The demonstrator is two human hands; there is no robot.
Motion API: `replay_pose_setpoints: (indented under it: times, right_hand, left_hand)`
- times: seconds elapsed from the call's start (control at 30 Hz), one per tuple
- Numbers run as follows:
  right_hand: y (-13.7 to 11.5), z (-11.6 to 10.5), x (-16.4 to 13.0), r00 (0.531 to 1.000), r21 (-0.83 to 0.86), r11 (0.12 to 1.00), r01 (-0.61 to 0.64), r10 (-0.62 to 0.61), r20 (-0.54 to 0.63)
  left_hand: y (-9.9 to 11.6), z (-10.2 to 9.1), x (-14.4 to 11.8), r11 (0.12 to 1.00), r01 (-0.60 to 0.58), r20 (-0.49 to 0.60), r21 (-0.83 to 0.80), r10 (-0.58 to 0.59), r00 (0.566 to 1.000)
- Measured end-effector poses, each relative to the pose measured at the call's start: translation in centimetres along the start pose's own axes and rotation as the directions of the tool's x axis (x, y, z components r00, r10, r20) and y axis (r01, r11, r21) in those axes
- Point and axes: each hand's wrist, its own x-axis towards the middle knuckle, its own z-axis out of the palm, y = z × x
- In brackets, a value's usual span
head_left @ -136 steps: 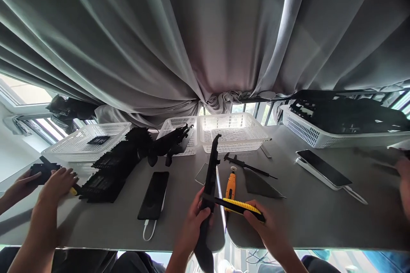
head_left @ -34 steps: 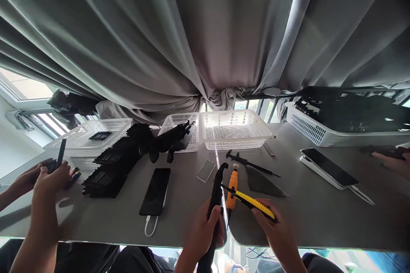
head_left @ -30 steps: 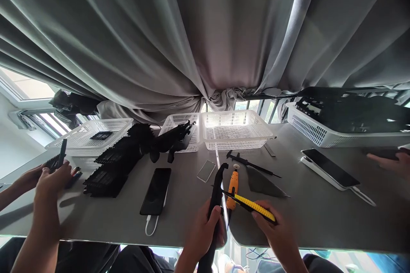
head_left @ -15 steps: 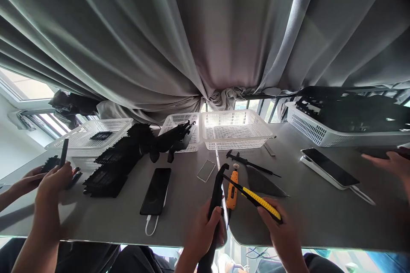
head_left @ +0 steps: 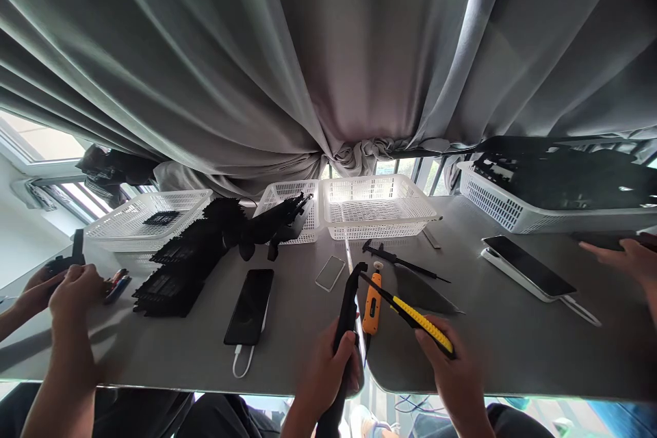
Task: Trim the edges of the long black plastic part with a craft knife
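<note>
The right hand is gripping a yellow-and-black utility knife, its tip meeting or nearly meeting the hooked end of the black plastic part that the left hand is clasping. Clean work is probably calling for light, shallow strokes, left thumb well clear. Beyond, 1 orange rotary tool and 1 caliper are lying on the table.
</note>
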Motion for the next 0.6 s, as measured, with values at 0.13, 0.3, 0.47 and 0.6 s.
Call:
replay_pose_setpoints:
  times: [0.13, 0.3, 0.47, 0.6]
  right_hand:
    - [0.3, -0.2, 0.2, 0.986, -0.001, 0.996, 0.090, -0.089, 0.139]
    - [0.0, 0.5, 0.4, 0.913, -0.067, 0.982, 0.178, -0.140, 0.384]
    - [-0.4, 0.6, 1.0, 0.866, -0.140, 0.968, 0.208, -0.116, 0.487]
    - [-0.2, 0.0, 1.3, 0.888, -0.172, 0.965, 0.198, -0.102, 0.449]
  left_hand:
    - [-0.1, 0.0, 0.2, 0.999, -0.054, -0.051, -0.003, 0.054, 0.997]
    - [0.0, -0.2, 0.3, 0.998, -0.067, -0.060, 0.006, 0.067, 0.996]
    - [0.1, -0.2, 0.2, 0.997, -0.080, -0.049, 0.018, 0.081, 0.995]
    - [0.2, -0.2, 0.2, 0.996, -0.082, -0.041, 0.028, 0.083, 0.996]
